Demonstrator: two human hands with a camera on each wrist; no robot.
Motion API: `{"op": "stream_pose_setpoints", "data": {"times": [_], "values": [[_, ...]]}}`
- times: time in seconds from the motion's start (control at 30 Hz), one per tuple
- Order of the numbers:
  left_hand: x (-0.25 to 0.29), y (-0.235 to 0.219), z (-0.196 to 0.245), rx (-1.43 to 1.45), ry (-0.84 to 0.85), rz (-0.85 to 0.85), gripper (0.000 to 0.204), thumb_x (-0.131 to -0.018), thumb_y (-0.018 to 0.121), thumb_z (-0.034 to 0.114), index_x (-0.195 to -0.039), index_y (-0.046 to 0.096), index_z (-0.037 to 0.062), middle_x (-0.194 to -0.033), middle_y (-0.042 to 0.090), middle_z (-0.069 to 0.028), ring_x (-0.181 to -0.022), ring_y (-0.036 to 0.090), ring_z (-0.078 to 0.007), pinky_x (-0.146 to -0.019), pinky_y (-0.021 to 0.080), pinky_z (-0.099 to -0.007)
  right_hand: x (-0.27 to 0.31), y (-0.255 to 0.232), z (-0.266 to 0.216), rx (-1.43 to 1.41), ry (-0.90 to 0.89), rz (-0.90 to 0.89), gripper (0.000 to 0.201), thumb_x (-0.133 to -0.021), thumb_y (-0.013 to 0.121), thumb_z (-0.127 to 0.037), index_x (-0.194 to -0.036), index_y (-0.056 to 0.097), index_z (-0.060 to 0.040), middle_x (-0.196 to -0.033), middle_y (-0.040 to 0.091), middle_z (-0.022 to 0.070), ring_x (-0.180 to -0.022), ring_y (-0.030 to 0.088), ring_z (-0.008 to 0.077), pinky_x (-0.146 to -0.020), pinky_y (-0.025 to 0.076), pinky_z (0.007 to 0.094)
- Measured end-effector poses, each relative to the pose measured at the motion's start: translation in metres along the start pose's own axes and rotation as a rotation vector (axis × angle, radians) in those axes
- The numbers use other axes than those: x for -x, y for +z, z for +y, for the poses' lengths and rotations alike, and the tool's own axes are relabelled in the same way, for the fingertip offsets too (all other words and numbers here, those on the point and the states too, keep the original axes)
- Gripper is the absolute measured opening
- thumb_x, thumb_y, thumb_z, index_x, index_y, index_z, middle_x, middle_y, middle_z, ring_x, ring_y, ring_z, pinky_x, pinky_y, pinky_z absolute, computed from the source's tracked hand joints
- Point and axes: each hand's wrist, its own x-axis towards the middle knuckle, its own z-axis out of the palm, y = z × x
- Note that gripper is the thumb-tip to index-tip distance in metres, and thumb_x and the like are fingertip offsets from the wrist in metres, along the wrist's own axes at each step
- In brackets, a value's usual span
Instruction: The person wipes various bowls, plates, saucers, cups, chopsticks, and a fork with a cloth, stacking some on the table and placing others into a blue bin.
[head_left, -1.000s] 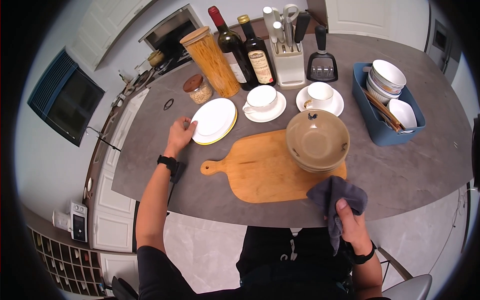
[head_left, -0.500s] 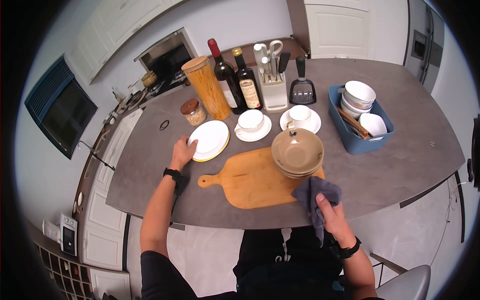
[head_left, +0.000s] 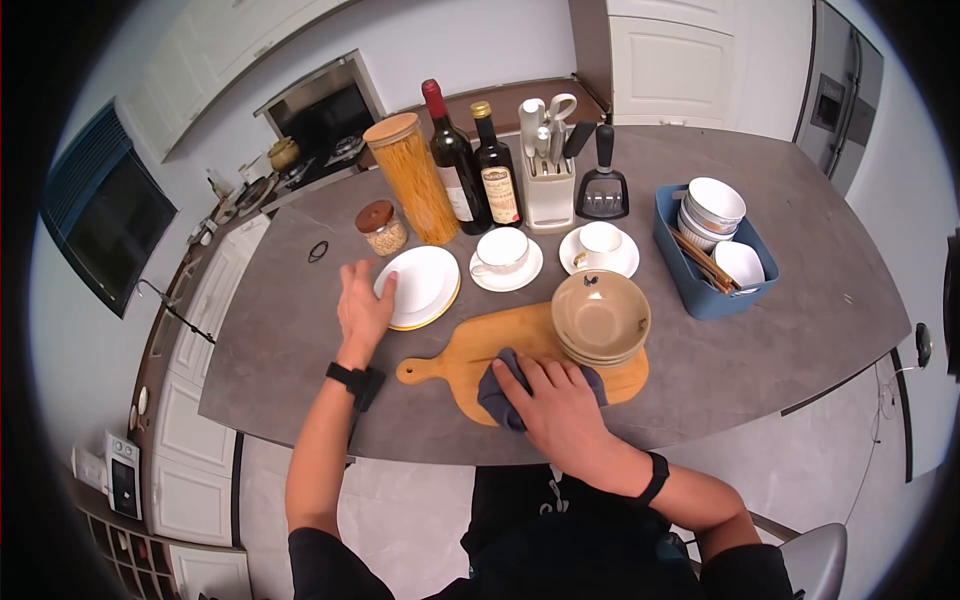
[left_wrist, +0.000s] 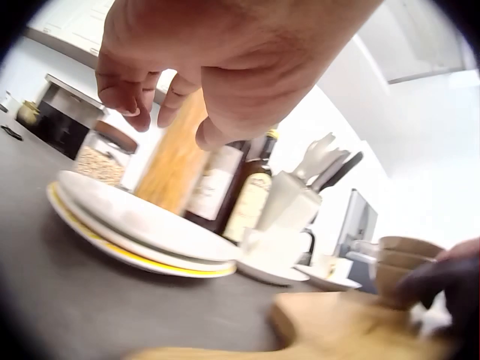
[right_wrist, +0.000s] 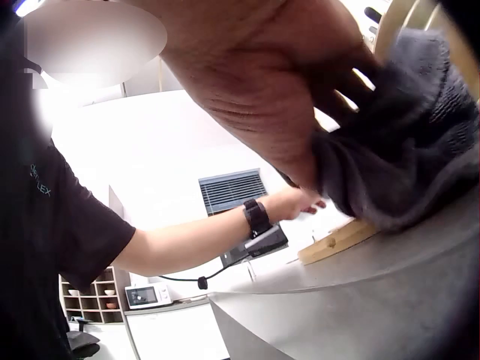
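My right hand (head_left: 568,415) holds a dark grey cloth (head_left: 500,398) down on the wooden cutting board (head_left: 482,342), its fingers over the top. In the right wrist view the cloth (right_wrist: 409,146) bunches between thumb and fingers. A stack of brown bowls (head_left: 600,318) stands on the board's right part, just beyond that hand. My left hand (head_left: 362,310) hovers by the left edge of the stacked white plates (head_left: 425,285), fingers loosely bent and holding nothing. The left wrist view shows this hand (left_wrist: 232,67) above the plates (left_wrist: 142,225), with a gap between them.
Behind the plates stand a lidded jar (head_left: 382,228), a tall pasta canister (head_left: 415,185), two bottles (head_left: 498,180) and a knife block (head_left: 549,195). Two cups on saucers (head_left: 506,277) sit beyond the board. A blue basket (head_left: 690,290) with bowls is at the right.
My right hand has carried the cloth from the table's front edge leftward onto the board and lowered it there. My left hand has drawn up off the plates' rim, its fingers spreading.
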Motion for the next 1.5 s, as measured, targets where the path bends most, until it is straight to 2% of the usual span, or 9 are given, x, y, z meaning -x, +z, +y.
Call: {"op": "stream_pose_setpoints", "data": {"times": [0.2, 0.3, 0.6, 0.73, 0.9, 0.93, 0.97, 1.07, 1.5], "values": [[0.028, -0.052, 0.115, 0.535, 0.109, -0.612, 0.027, -0.096, 0.068, 0.019, -0.116, 0.068, 0.0013, -0.082, 0.070, -0.0092, -0.063, 0.061, -0.0119, -0.059, 0.050, -0.0302, 0.008, -0.063, 0.020, -0.191, -0.053, 0.043, 0.043, -0.089, 0.071, -0.020, -0.127, 0.062, -0.0003, -0.122, 0.064, 0.0183, -0.107, 0.064, 0.0316, -0.088, 0.052, 0.0418], [0.038, -0.049, 0.152, 0.741, 0.135, -0.689, 0.030, -0.097, 0.067, 0.018, -0.122, 0.065, 0.0017, -0.079, 0.071, -0.0097, -0.064, 0.064, -0.0124, -0.060, 0.051, -0.0302, 0.000, -0.091, 0.058, -0.088, 0.433, 0.133, 0.032, -0.092, 0.070, -0.017, -0.118, 0.064, 0.0015, -0.111, 0.066, 0.0224, -0.082, 0.067, 0.0388, -0.065, 0.053, 0.0442], [0.033, -0.027, 0.181, 1.038, -0.061, -0.968, 0.048, -0.097, 0.066, 0.012, -0.138, 0.050, -0.0087, -0.077, 0.069, -0.0068, -0.062, 0.064, -0.0090, -0.054, 0.053, -0.0242, -0.020, -0.073, 0.119, -0.291, 0.590, 0.030, 0.025, -0.092, 0.063, -0.008, -0.111, 0.066, 0.0077, -0.070, 0.064, 0.0223, -0.063, 0.064, 0.0353, -0.065, 0.050, 0.0406], [0.035, -0.025, 0.171, 1.266, -0.165, -0.891, 0.050, -0.097, 0.066, 0.011, -0.139, 0.047, -0.0090, -0.076, 0.066, -0.0048, -0.059, 0.061, -0.0073, -0.053, 0.053, -0.0236, -0.033, -0.078, 0.122, -0.333, 0.567, 0.060, 0.024, -0.091, 0.062, -0.007, -0.110, 0.067, 0.0072, -0.067, 0.063, 0.0147, -0.058, 0.060, 0.0213, -0.060, 0.048, 0.0354], [0.009, -0.023, 0.116, 1.198, -0.154, -0.654, 0.040, -0.097, 0.066, 0.012, -0.128, 0.056, -0.0096, -0.079, 0.067, -0.0040, -0.057, 0.060, -0.0052, -0.050, 0.050, -0.0215, -0.112, -0.081, 0.100, -0.280, 0.411, 0.014, 0.029, -0.090, 0.064, -0.013, -0.110, 0.066, 0.0068, -0.070, 0.064, 0.0198, -0.061, 0.063, 0.0309, -0.062, 0.048, 0.0392], [0.003, -0.025, 0.100, 1.185, -0.158, -0.527, 0.034, -0.093, 0.068, 0.014, -0.072, 0.064, -0.0122, -0.128, 0.065, -0.0167, -0.052, 0.062, -0.0118, -0.046, 0.049, -0.0264, -0.129, -0.065, 0.108, -0.326, 0.326, 0.010, 0.027, -0.092, 0.063, -0.014, -0.110, 0.063, 0.0054, -0.072, 0.062, 0.0128, -0.062, 0.058, 0.0158, -0.058, 0.046, 0.0338], [-0.006, -0.027, 0.085, 1.181, -0.268, -0.523, 0.034, -0.092, 0.068, 0.012, -0.069, 0.063, -0.0120, -0.130, 0.064, -0.0153, -0.052, 0.060, -0.0107, -0.045, 0.048, -0.0258, -0.150, -0.046, 0.111, -0.349, 0.253, 0.040, 0.028, -0.092, 0.063, -0.014, -0.112, 0.063, 0.0053, -0.071, 0.063, 0.0135, -0.062, 0.061, 0.0170, -0.058, 0.048, 0.0346], [-0.022, -0.015, 0.028, 1.063, -0.344, -0.390, 0.035, -0.090, 0.063, 0.005, -0.123, 0.067, -0.0033, -0.064, 0.062, 0.0020, -0.052, 0.055, -0.0056, -0.046, 0.044, -0.0231, -0.217, -0.012, 0.092, -0.572, 0.333, -0.203, 0.029, -0.088, 0.061, -0.010, -0.110, 0.063, 0.0092, -0.077, 0.070, 0.0211, -0.065, 0.072, 0.0286, -0.060, 0.056, 0.0397], [-0.020, 0.019, -0.064, 0.814, -0.487, -0.436, 0.037, -0.092, 0.058, 0.003, -0.128, 0.066, -0.0016, -0.072, 0.060, 0.0031, -0.058, 0.051, -0.0037, -0.050, 0.042, -0.0220, -0.297, 0.090, 0.064, -0.537, 0.399, -0.544, 0.018, -0.089, 0.059, -0.002, -0.101, 0.063, 0.0103, -0.075, 0.069, 0.0132, -0.060, 0.069, 0.0185, -0.050, 0.059, 0.0312]]}}
